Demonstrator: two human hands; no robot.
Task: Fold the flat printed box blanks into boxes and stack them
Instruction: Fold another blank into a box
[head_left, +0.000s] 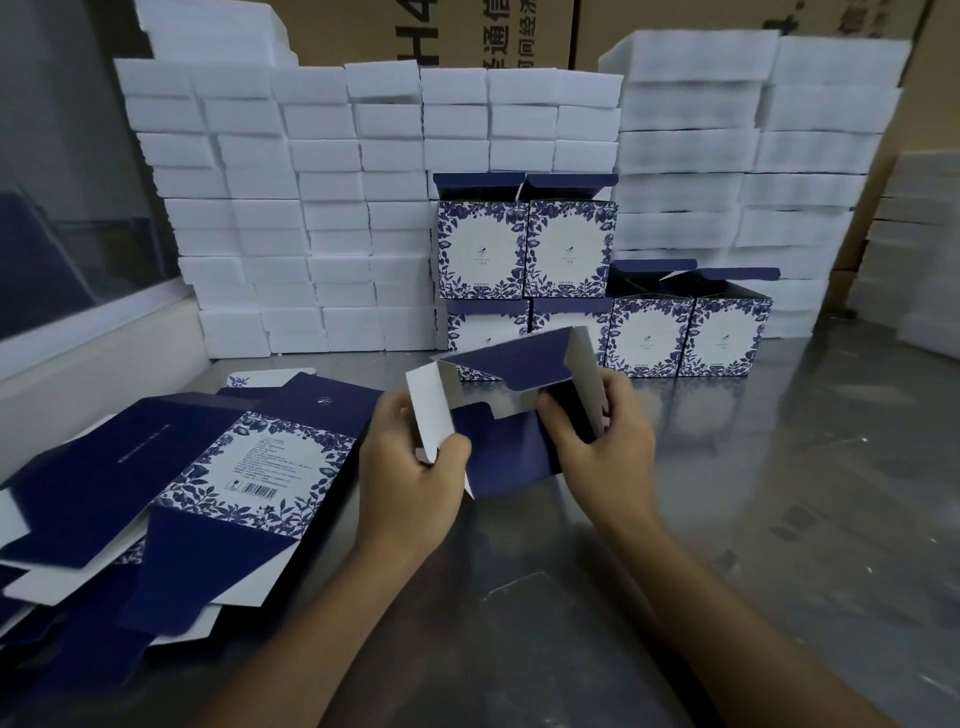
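A half-folded box blank (511, 410), navy outside and white inside, is held above the steel table between both hands, its end flaps sticking out. My left hand (410, 473) grips its white left panel with the thumb on the front. My right hand (602, 441) holds the right side, fingers curled round a flap. A pile of flat blanks (171, 499), navy with a blue floral label panel, lies at the left. Several folded boxes (571, 249) with open lids stand stacked behind, two on top of others, and two more boxes (691, 332) stand to their right.
Tall stacks of white foam blocks (291, 208) line the back and the right side (727, 156). Brown cartons (431, 31) rise behind them. The steel table (727, 545) stretches to the right and front. A window ledge (93, 332) runs along the left.
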